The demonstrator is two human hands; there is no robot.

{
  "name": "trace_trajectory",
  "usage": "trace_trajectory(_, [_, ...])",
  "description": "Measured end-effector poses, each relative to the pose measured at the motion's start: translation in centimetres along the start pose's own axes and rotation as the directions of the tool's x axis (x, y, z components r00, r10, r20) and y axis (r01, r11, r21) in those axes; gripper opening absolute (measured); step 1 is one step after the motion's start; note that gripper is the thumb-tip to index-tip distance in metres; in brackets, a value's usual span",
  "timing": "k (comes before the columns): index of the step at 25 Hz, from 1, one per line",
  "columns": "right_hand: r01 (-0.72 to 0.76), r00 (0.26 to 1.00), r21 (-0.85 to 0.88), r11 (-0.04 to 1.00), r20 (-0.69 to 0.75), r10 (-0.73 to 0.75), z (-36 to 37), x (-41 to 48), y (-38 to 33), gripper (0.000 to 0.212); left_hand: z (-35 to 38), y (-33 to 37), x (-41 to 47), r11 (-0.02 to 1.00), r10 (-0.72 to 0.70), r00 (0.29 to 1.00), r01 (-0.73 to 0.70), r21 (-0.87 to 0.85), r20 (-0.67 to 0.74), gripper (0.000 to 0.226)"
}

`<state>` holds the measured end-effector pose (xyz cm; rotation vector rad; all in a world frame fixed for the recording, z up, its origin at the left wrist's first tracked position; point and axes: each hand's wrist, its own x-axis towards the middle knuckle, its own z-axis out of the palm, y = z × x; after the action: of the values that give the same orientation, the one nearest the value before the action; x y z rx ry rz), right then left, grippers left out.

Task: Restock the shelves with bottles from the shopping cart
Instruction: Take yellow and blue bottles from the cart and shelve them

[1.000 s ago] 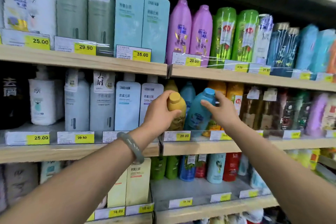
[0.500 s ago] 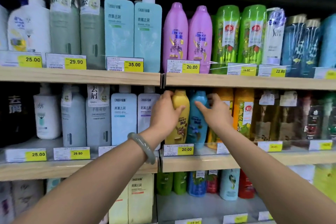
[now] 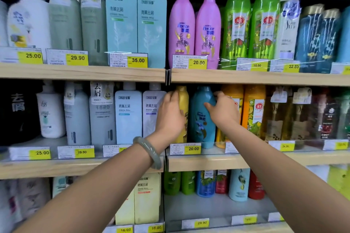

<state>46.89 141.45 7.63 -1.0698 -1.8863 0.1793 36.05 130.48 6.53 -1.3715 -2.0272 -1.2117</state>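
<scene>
A yellow bottle [image 3: 183, 100] and a teal-blue bottle [image 3: 201, 119] stand upright side by side on the middle shelf [image 3: 208, 161], behind a 20.00 price tag. My left hand [image 3: 169, 117], with a grey bangle on its wrist, grips the yellow bottle from the left. My right hand [image 3: 223, 109] grips the teal-blue bottle from the right, fingers curled round its shoulder. The shopping cart is out of sight.
White and pale-blue pump bottles [image 3: 128, 115] stand just left of the yellow one; orange bottles [image 3: 252, 108] stand just right of the teal-blue one. The upper shelf [image 3: 246, 77] hangs close above the bottle caps. Pink bottles [image 3: 195, 30] and green bottles [image 3: 250, 26] fill the upper shelf.
Both bottles went from tilted in front of the shelf to upright and deeper on it. Both hands followed them inward and still hold them.
</scene>
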Motion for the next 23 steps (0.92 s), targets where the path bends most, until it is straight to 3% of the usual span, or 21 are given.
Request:
trace_trajectory(6, [-0.089, 0.996, 0.153, 0.984, -0.011, 0.092, 0.6, 0.3, 0.0, 0.049, 0.0, -1.3, -2.3, 0.992, 0.015, 1.000, -0.018, -0.123, -0.027, 0.054])
trace_trajectory(10, [-0.113, 0.993, 0.114, 0.987, -0.028, 0.117, 0.8, -0.3, 0.5, 0.048, -0.2, -3.5, -4.6, 0.980, -0.013, 1.000, 0.010, -0.198, -0.014, 0.049])
trace_trajectory(15, [-0.097, 0.994, 0.086, 0.992, 0.065, 0.092, 1.0, -4.1, 2.2, 0.052, -1.2, -5.6, -5.9, 0.965, -0.103, 0.995, 0.104, -0.241, 0.015, 0.044])
trace_trajectory(20, [-0.149, 0.987, 0.096, 0.984, 0.069, 0.143, -0.5, -8.5, 2.3, 0.026, -3.1, -6.3, -7.8, 0.948, -0.115, 0.991, 0.130, -0.292, 0.069, 0.037])
trace_trajectory(23, [-0.178, 0.977, 0.136, 0.975, 0.142, 0.158, -0.4, -11.0, 0.0, 0.028, -5.5, -8.0, -10.1, 0.947, -0.113, 0.989, 0.137, -0.291, 0.098, 0.032])
